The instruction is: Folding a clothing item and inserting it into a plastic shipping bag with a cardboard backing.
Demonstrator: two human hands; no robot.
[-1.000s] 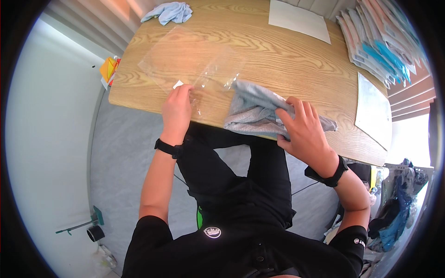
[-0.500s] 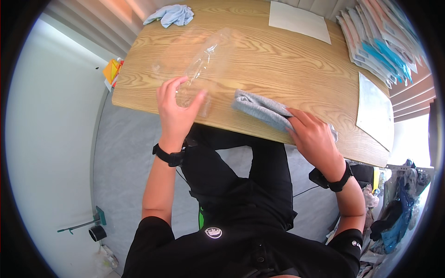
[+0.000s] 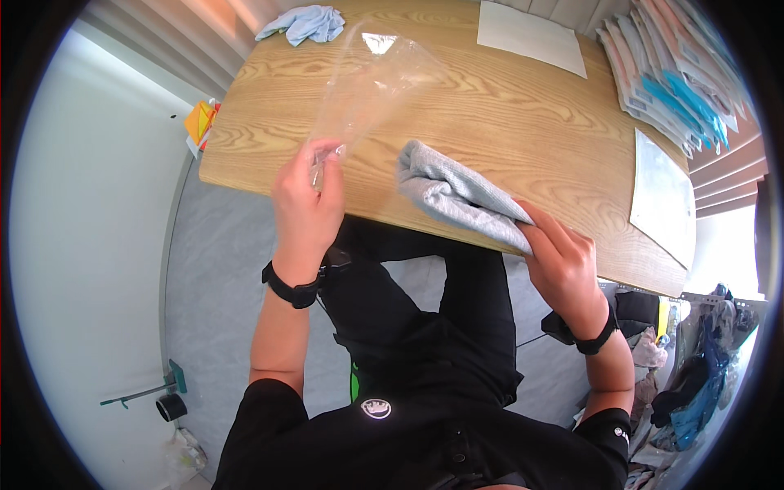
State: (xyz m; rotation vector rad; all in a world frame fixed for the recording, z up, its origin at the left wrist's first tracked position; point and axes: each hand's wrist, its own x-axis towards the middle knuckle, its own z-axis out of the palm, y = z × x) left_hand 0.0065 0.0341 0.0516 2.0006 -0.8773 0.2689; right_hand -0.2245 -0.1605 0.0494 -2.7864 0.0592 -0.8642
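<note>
A clear plastic bag (image 3: 371, 86) is pinched by its near end between the thumb and fingers of my left hand (image 3: 309, 192). Its far part stretches up over the table, catching the light. My right hand (image 3: 563, 257) grips a folded grey knit garment (image 3: 457, 192) by its right end. The garment slants from upper left to lower right over the table's front edge, its folded layers showing at the side. A gap of bare wood lies between the bag and the garment. My right thumb is partly hidden.
The wooden table (image 3: 539, 122) carries a crumpled light-blue cloth (image 3: 302, 26) at the far left and white sheets (image 3: 531, 37) at the back and right. Packed clear bags (image 3: 661, 82) are stacked at the far right. Bagged clothes (image 3: 702, 376) hang at lower right.
My left hand has closed on the plastic bag, which has lifted and spread away from me. My right hand has raised and tilted the grey garment, showing its folded side.
</note>
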